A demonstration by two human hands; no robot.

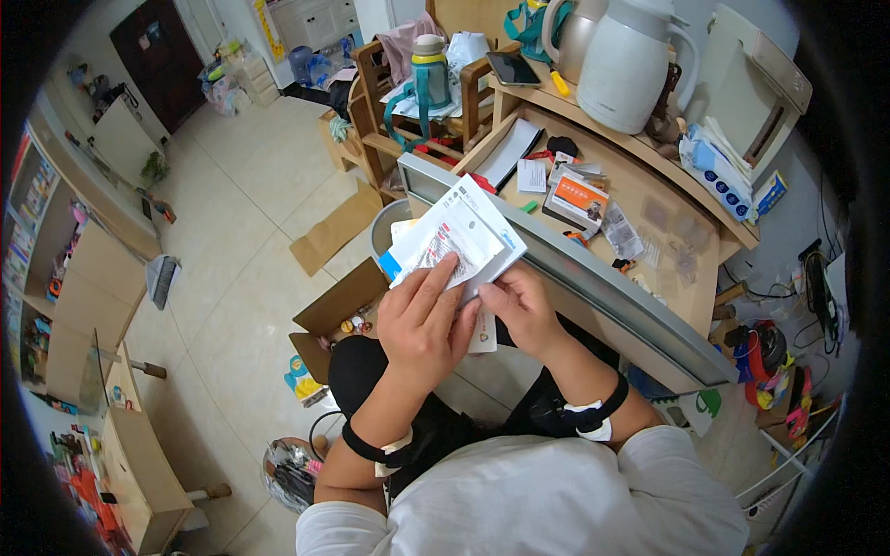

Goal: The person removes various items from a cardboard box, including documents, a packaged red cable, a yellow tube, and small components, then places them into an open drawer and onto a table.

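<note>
Both hands hold a small stack of printed papers and booklets (505, 233) in front of the open drawer. My left hand (424, 313) lies over the lower left of the stack, fingers spread across a small white printed packet (480, 244) on top. With thumb and bent fingers, my right hand (518, 302) pinches the stack's lower right edge. Another white paper (484, 333) shows below the hands. The wooden drawer (653, 285) holds an orange and white box (579, 200), a white card (532, 175), a notepad (506, 154) and clear plastic packets (621, 231).
White thermal jugs (615, 66) and a phone (513, 69) stand or lie on the desktop above. Left of the drawer are a grey bin (381, 229), an open cardboard box (313, 354) and flat cardboard (338, 226) on the floor. A wooden chair (372, 118) holds a bottle (430, 73).
</note>
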